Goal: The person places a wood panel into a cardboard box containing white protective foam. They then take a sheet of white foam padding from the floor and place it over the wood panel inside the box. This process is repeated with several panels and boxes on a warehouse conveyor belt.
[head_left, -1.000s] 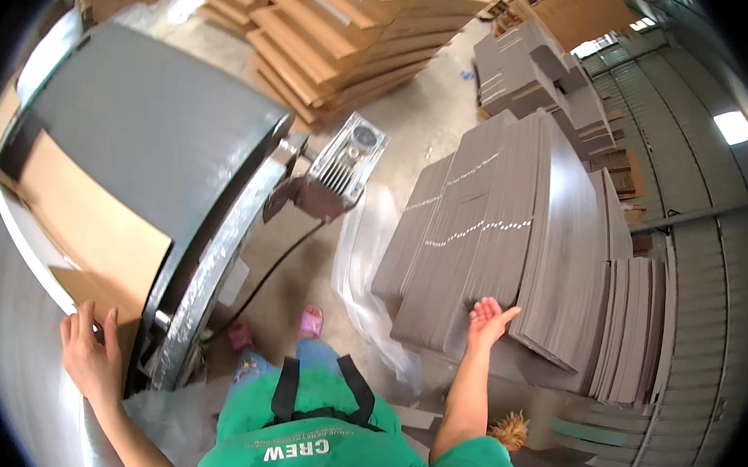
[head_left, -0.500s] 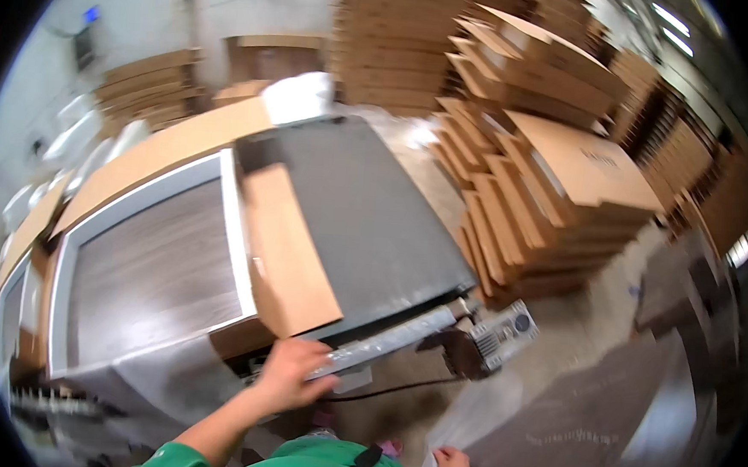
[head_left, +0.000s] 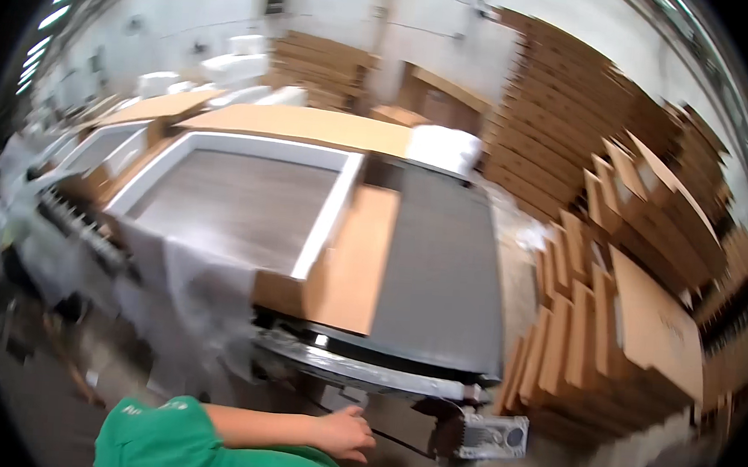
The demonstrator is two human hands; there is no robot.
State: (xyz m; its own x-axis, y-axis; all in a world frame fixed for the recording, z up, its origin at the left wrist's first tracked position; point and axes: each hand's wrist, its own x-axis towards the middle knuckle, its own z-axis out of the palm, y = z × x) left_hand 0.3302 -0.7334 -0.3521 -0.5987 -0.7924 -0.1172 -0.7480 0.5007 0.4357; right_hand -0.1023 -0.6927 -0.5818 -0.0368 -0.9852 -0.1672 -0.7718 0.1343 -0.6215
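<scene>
My left hand hangs in front of the conveyor's near metal rail. Its fingers are loosely spread, and it holds nothing. The bare forearm reaches across from a green sleeve at the lower left. Behind the rail, an open carton lies on the dark grey conveyor belt. White foam edging frames a wood-grain panel inside it. A translucent plastic sheet drapes over the carton's near side. My right hand is out of view.
A motor with a metal housing juts from the belt's near right corner. Flat cartons are stacked on the right, with a tall carton stack behind. White foam pieces lie at the far left. Another carton stands further left.
My left hand has come off the conveyor rail and dropped in front of it. My right hand, which held the edge of a pale sheet, has left the view as my head turned left.
</scene>
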